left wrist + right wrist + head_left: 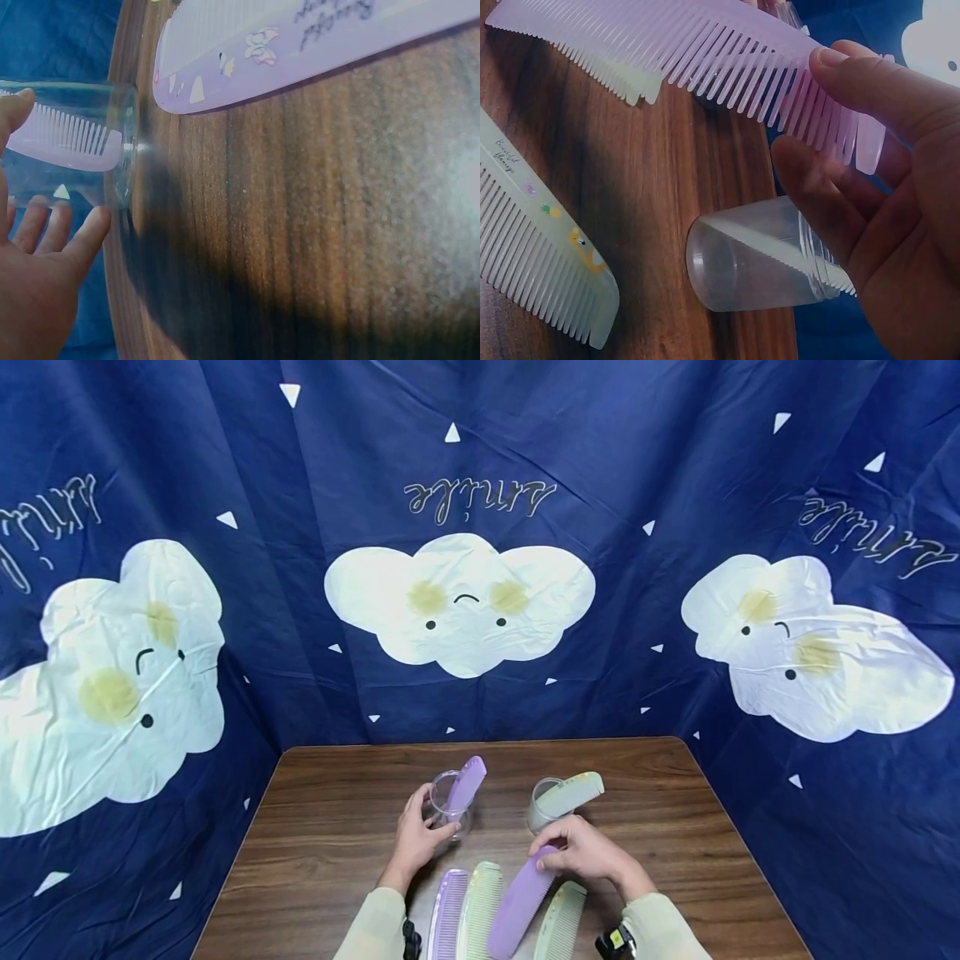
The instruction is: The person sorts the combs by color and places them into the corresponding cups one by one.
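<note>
On the left, a clear cup (462, 827) holds a purple comb (468, 783) that leans out over its rim. My left hand (417, 839) grips this cup, thumb on one side and fingers on the other. A second purple comb (521, 902) is pinched near one end between the thumb and fingers of my right hand (587, 853). Seen from the right wrist, its teeth (739, 82) face down over the table. Just beyond that hand stands another clear cup (735, 281), with a light green comb (573, 792) tilted in it.
Near the front of the wooden table (322, 827) lie a purple comb (448, 910) and a green comb (480, 910) side by side. Another green comb (562, 922) lies right of the held one. A blue cloth (630, 693) with clouds surrounds the table's back and sides.
</note>
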Motion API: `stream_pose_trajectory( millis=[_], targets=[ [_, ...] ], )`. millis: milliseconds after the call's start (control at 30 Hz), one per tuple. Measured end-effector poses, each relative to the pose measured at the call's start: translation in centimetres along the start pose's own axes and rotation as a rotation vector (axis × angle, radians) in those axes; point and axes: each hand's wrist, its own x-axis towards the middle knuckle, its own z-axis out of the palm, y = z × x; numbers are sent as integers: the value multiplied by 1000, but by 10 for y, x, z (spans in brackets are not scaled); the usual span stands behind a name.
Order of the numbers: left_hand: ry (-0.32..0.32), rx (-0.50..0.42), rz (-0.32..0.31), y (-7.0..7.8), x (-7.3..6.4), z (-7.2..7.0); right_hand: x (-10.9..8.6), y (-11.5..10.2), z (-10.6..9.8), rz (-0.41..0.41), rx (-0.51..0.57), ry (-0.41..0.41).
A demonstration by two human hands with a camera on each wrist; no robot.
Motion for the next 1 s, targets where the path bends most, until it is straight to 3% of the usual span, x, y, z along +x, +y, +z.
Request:
stream_pose_trajectory(
  millis=[467,1000],
  targets=[
    [-2,2,4,-1,0,0,0,-11,-3,-50,-21,22],
    [3,1,-7,-1,-2,0,0,-19,-10,-5,-46,86]
  ],
)
